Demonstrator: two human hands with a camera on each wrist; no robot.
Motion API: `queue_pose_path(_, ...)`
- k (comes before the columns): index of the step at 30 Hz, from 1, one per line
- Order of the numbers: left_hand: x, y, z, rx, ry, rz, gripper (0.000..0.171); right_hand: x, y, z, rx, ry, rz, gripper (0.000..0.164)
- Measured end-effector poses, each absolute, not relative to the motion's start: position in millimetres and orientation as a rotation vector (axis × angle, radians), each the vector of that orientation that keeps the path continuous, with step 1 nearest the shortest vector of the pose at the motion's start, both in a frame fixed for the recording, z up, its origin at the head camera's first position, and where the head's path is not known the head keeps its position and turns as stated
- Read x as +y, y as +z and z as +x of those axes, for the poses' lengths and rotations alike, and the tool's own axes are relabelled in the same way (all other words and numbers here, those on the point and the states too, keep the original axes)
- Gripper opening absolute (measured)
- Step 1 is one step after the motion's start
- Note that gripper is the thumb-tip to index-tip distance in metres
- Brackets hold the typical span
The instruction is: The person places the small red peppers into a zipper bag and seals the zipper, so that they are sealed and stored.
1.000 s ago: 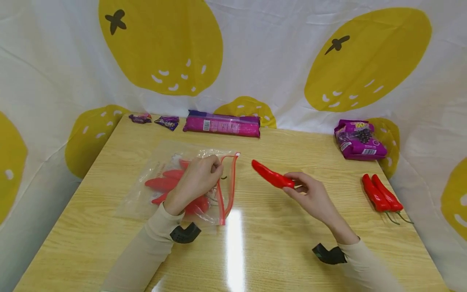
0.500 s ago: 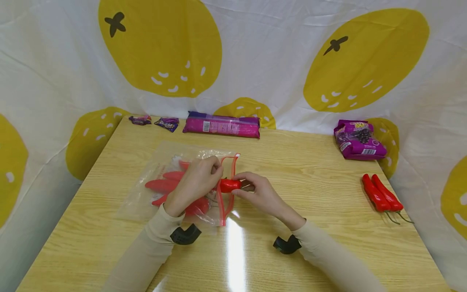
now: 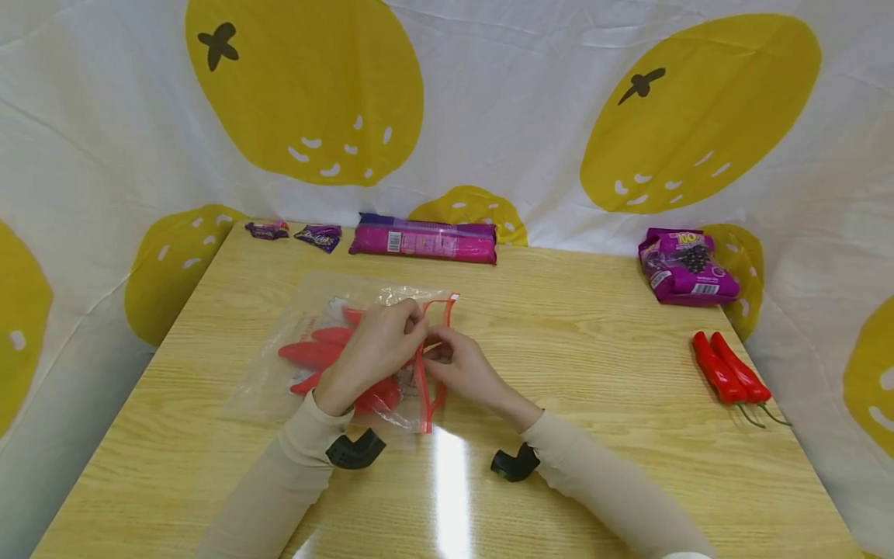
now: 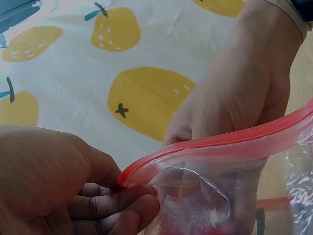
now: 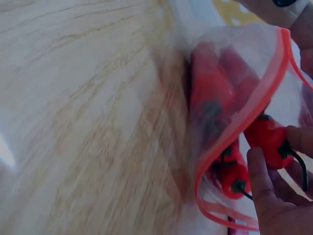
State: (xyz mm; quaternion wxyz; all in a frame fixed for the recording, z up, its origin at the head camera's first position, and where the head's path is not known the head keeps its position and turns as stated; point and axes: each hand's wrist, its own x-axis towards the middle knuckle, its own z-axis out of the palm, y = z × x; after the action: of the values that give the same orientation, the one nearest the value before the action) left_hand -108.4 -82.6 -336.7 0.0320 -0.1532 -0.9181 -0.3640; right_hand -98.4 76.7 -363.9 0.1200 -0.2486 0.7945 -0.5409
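Observation:
A clear zip bag [image 3: 427, 400] with a red-edged mouth lies on the table, its opening facing right. Several red chili peppers [image 3: 307, 355] show through its plastic. My left hand [image 3: 380, 334] pinches the upper edge of the mouth and lifts it, as the red zip strip [image 4: 220, 140] in the left wrist view shows. At the opening, my right hand [image 3: 464, 369] holds a red chili pepper [image 5: 266, 143] near its green stem end. That pepper's tip is inside the bag, while the head view hides it behind the hands.
Two more red chili peppers [image 3: 719, 373] lie side by side at the table's right edge. Along the back stand a long purple packet [image 3: 424, 237], two small purple wrapped sweets [image 3: 320, 237] and a purple bag with a grape picture [image 3: 687, 268]. A patterned cloth [image 3: 503, 93] hangs behind.
My right hand has moved left with the red chili pepper, from beside the bag to its mouth, pushing the pepper in. The left hand has kept its pinch on the bag's edge.

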Motion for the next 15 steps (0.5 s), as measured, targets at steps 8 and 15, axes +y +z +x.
queue_pose_path(8,-83.4,-338.2,-108.7,-2.811,-1.098,-0.478,0.007,55.4,-368.0,-102.8,2.413,-1.600,-0.673,0.024)
queue_pose_path(15,-83.4,-338.5,-109.2,-2.774,-1.076,-0.488,0.007,42.2,-383.6,-112.2,2.431,-1.672,-0.793,0.025)
